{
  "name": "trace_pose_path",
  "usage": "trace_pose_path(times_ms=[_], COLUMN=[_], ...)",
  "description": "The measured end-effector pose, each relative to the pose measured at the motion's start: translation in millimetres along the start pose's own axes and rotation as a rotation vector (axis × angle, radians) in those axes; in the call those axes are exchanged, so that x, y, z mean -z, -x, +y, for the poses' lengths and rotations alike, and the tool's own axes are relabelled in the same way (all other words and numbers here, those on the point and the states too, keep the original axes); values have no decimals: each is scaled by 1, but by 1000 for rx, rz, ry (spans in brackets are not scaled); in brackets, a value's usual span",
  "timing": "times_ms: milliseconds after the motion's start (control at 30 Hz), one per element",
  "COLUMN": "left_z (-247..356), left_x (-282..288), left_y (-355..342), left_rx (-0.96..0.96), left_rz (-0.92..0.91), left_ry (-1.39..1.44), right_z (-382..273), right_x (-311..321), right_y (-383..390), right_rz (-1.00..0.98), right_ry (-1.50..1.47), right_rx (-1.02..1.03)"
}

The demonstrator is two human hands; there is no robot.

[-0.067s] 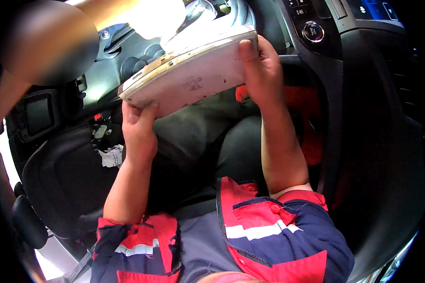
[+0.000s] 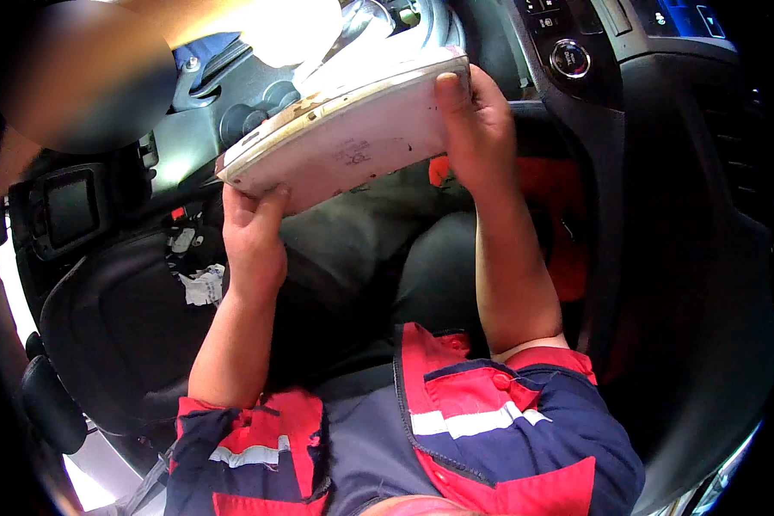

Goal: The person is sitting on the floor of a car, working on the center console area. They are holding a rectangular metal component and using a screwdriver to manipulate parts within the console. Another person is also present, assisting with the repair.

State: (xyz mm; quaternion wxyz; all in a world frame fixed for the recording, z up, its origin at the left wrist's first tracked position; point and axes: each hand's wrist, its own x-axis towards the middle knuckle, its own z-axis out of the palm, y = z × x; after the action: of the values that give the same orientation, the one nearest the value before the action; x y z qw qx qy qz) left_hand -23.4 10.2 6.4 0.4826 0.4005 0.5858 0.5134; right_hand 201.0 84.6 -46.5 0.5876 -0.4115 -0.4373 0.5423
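Note:
In front of me I hold a long, pale, box-like panel (image 2: 353,142) with a worn, brownish upper edge and faint markings on its face. It tilts, its right end higher than its left. My left hand (image 2: 254,232) grips the lower left corner, thumb on the near face. Around the right end closes my right hand (image 2: 482,129), its thumb also on the near face. The fingers behind the panel are partly hidden, and glare washes out its upper side.
A dark seat (image 2: 112,335) lies at left, with a crumpled white cloth or paper (image 2: 203,285) on it. At right are a black console with a round knob (image 2: 569,58) and an orange-red surface (image 2: 550,224). Another person (image 2: 82,77), blurred, leans in at upper left beside a bright light (image 2: 292,30).
The blurred person at upper left has shifted slightly left, and more blue material shows beside them. My hands and the panel stay nearly still.

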Motion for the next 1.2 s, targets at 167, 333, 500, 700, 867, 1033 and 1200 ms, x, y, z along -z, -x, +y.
trace_pose_path(times_ms=[167,333,500,700,867,1033,1200], left_z=[1,1,0,-1,-6,-2,-4], left_x=[1,3,2,1,8,2,4], left_y=[-1,-1,0,-2,-3,-2,-1], left_rx=[32,42,28,34,31,36,29], left_rz=[-13,7,4,13,24,-7,2], left_ry=[34,7,-32,-38,-93,-32,-21], right_z=[1,3,4,5,4,8,5], right_x=[1,-2,-2,-1,-3,1,-3], right_y=[-1,-1,-2,-1,-3,-3,-2], right_rz=[18,22,32,25,23,28,41], right_ry=[29,31,27,57,48,99,84], right_rx=[7,9,10,-6,1,12,16])
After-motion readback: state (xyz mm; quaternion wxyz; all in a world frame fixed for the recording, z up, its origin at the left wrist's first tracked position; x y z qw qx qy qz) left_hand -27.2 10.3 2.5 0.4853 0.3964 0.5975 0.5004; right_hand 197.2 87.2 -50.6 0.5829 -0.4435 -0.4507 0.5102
